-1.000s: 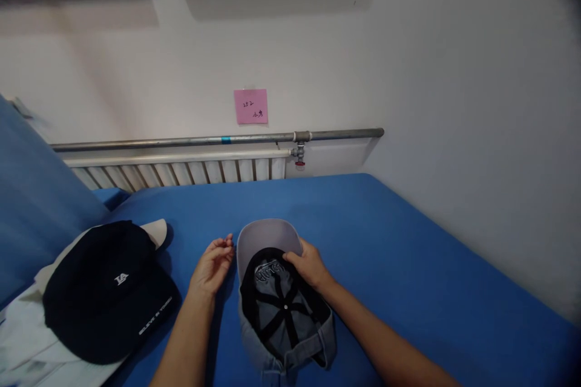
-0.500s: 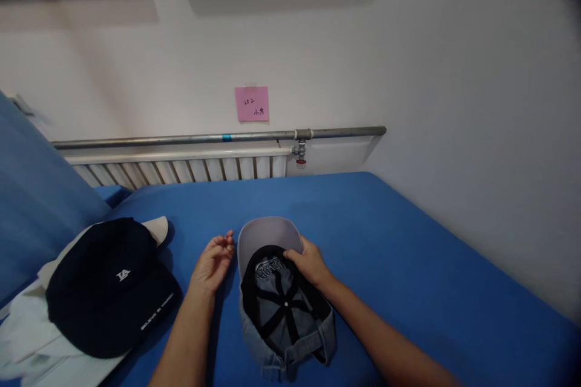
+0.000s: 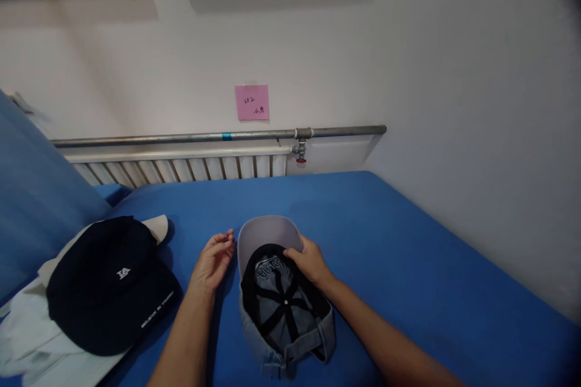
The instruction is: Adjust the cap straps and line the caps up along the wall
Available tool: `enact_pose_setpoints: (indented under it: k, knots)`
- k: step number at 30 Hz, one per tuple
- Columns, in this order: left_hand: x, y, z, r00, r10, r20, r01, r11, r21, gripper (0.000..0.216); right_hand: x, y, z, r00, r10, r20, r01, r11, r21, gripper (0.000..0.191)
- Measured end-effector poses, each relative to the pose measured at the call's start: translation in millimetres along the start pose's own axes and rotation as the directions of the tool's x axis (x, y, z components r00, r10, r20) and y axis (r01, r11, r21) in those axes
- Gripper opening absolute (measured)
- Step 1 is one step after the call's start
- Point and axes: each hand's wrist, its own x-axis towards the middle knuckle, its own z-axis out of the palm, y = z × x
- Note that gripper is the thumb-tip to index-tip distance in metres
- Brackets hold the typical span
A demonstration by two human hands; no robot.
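Observation:
A grey-blue denim baseball cap [image 3: 278, 290] lies upside down on the blue-covered surface [image 3: 408, 278], its grey brim pointing away from me. Black seam tape and the back of some stitching show inside the crown; the back strap is nearest me. My right hand [image 3: 308, 260] grips the cap's right side where brim meets crown, thumb inside and fingers hidden beneath. Just left of the brim, my left hand [image 3: 216, 261] rests palm up with loosely curled fingers, holding nothing and slightly apart from the cap.
At the left, a black cap [image 3: 106, 290] with white lettering sits on several pale caps [image 3: 40, 338]. A blue curtain [image 3: 36, 205] hangs beside them. Along the far wall run a metal pipe [image 3: 181, 138] and a white radiator [image 3: 200, 168], below a pink note [image 3: 252, 103].

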Motion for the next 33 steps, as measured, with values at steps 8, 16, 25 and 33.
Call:
enact_pose_setpoints:
  k: [8, 16, 25, 33]
  knots:
    - [0.2, 0.3, -0.9, 1.0, -0.023, 0.003, 0.023, 1.0, 0.005, 0.028, 0.0, 0.3, 0.6, 1.0, 0.002, -0.003, -0.002, 1.0, 0.025, 0.027]
    - [-0.4, 0.5, 0.8, 1.0, 0.007, -0.02, -0.007, 1.0, 0.024, 0.026, -0.2, 2.0, 0.6, 1.0, -0.002, 0.001, 0.001, 1.0, 0.03, 0.029]
    - [-0.8, 0.3, 2.9, 0.998, 0.054, -0.038, -0.051, 0.997, 0.061, 0.026, 0.7, 4.7, 1.2, 1.0, -0.008, 0.0, 0.008, 0.999, 0.033, 0.029]
    - [0.5, -0.5, -0.3, 0.997, 0.057, -0.052, -0.053, 0.997, 0.063, 0.025, 0.2, 3.2, 1.7, 1.0, -0.018, 0.004, 0.018, 0.999, 0.038, 0.03]
